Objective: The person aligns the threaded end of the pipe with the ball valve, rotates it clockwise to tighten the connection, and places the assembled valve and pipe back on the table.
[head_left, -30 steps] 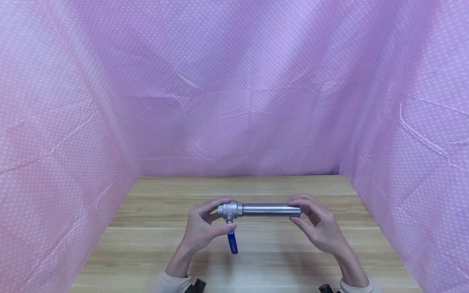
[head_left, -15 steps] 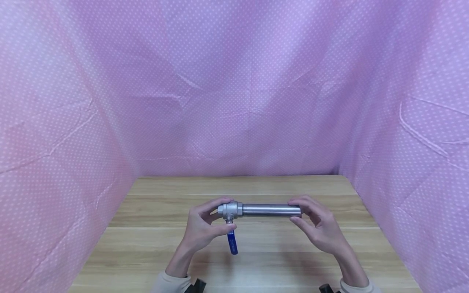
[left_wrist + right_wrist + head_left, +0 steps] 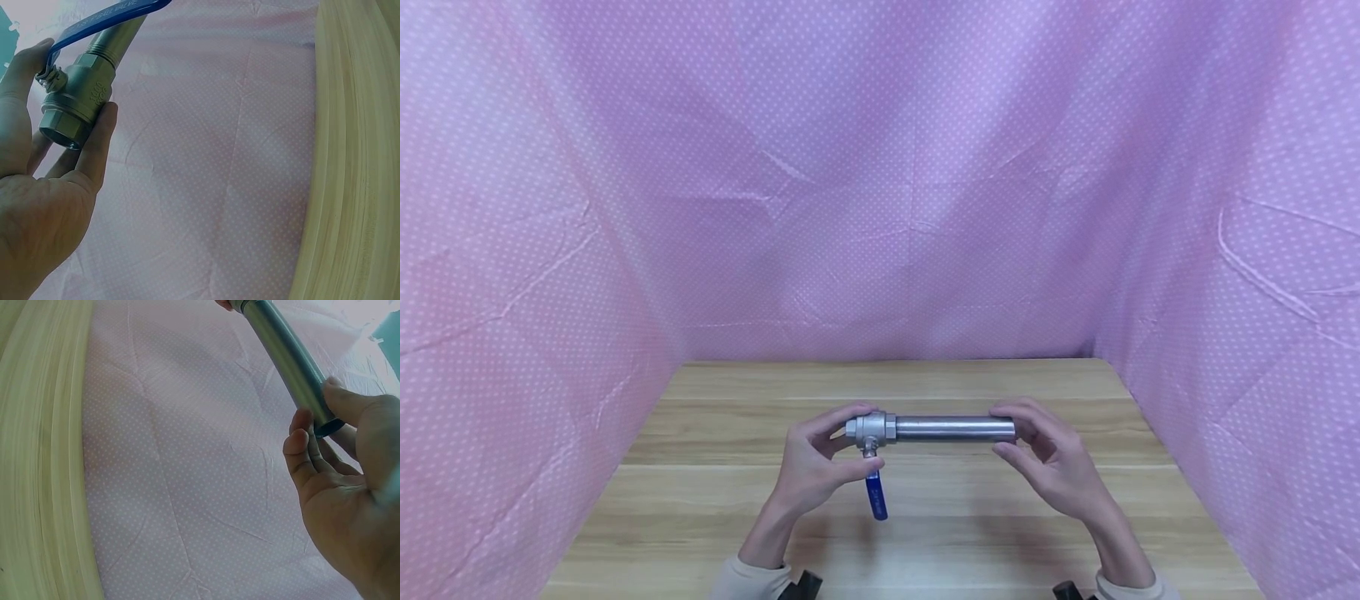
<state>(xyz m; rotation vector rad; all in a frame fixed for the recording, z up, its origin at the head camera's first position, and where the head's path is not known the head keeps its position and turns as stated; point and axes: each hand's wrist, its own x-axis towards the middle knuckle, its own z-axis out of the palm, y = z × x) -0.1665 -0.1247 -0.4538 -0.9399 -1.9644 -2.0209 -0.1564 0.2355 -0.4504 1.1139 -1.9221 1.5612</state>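
My left hand (image 3: 812,467) holds a metal ball valve (image 3: 871,428), fingertips on its far side and thumb at the base of its blue lever handle (image 3: 876,497). The lever points toward me, across the valve's axis. A smooth steel pipe (image 3: 955,429) runs level from the valve's right end, and a strip of thread (image 3: 102,53) shows where the two join in the left wrist view. My right hand (image 3: 1052,462) pinches the pipe's free end between thumb and fingers. In the right wrist view that end (image 3: 328,427) is a dark round opening.
Beneath the hands lies a wooden table (image 3: 737,450), with shadows of both arms on it. Pink dotted cloth (image 3: 910,208) hangs behind the table and along both sides. Black camera mounts (image 3: 801,586) sit at the wrists.
The pipe's right end dips very slightly and comes back up, with the right fingers moving along with it. Otherwise the hands and valve stay in place.
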